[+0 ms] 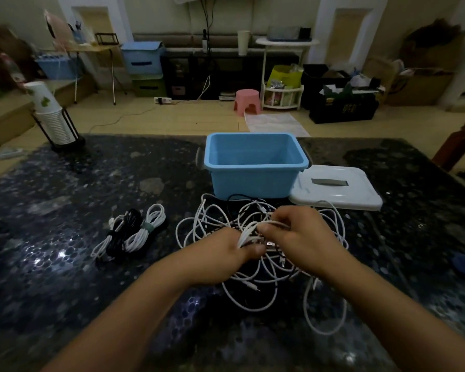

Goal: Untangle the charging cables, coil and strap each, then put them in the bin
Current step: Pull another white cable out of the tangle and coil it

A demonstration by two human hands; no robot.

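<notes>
1. Dim room; pink stool [247, 101] on pale wood floor [172, 116], my landmark.
2. Right of stool: white tiered trolley [282, 76], then black crates [342, 107].
3. Left of stool: stacked blue and green drawers [144, 67].
4. Behind stool: cream wall [159, 14].

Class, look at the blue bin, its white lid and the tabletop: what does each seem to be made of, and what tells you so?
Bin: probably moulded plastic, smooth, matt, one even colour, rolled rim.
Lid: likely plastic too, slightly glossy, with a moulded grey handle slot.
Tabletop: dark, polished, speckled, perhaps stone or a printed glossy sheet; it mirrors light in bright patches.
</notes>
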